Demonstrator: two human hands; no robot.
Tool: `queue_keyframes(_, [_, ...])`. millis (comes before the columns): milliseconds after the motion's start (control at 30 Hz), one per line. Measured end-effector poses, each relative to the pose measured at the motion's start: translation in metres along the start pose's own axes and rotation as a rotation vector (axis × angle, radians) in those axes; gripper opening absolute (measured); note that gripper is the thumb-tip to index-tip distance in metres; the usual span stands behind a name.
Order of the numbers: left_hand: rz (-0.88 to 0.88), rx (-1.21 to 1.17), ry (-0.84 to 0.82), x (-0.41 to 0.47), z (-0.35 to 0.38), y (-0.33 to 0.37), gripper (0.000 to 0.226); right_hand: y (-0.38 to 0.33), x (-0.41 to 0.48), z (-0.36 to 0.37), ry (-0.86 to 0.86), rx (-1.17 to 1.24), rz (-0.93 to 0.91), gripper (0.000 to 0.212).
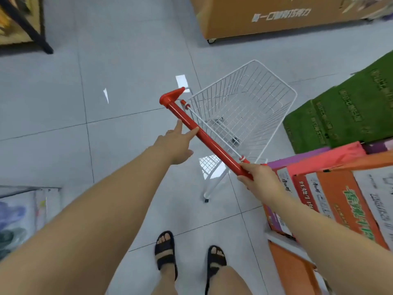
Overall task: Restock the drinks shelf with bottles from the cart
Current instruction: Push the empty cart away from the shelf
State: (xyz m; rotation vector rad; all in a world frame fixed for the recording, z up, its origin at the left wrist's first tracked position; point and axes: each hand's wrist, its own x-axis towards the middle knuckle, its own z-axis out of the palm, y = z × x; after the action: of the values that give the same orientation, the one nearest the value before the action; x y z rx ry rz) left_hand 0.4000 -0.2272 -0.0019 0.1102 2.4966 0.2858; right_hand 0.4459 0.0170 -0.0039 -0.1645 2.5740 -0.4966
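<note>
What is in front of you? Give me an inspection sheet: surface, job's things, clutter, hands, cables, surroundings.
Surface: grey tiled floor, glossy, with light reflections.
Job's things: white wire cart, basket empty, no bottles seen; red handle across its near end; no drinks shelf identifiable.
Clutter: green cartons and orange cartons stacked right of the cart.
Hands: left hand has straight fingers, tips at the handle; right hand grips the handle's right end.
Cables: nothing seen.
Surroundings: orange display unit on castors beyond the cart; dark rack at far left.
</note>
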Motion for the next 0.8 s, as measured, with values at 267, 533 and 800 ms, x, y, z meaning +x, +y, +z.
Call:
queue_keyframes(267, [0.12, 0.117, -0.014, 0.102, -0.05, 0.068, 0.075, 0.039, 0.051, -0.035, 0.093, 0.253, 0.149, 0.036])
queue_keyframes(533, [0.208, 0.205, -0.038, 0.177, -0.084, 0.154, 0.076, 0.094, 0.084, -0.08, 0.172, 0.363, 0.259, 0.029])
queue_keyframes(800, [0.359, 0.363, -0.078, 0.227, -0.103, 0.213, 0.076, 0.141, 0.097, -0.118, 0.199, 0.408, 0.422, 0.032])
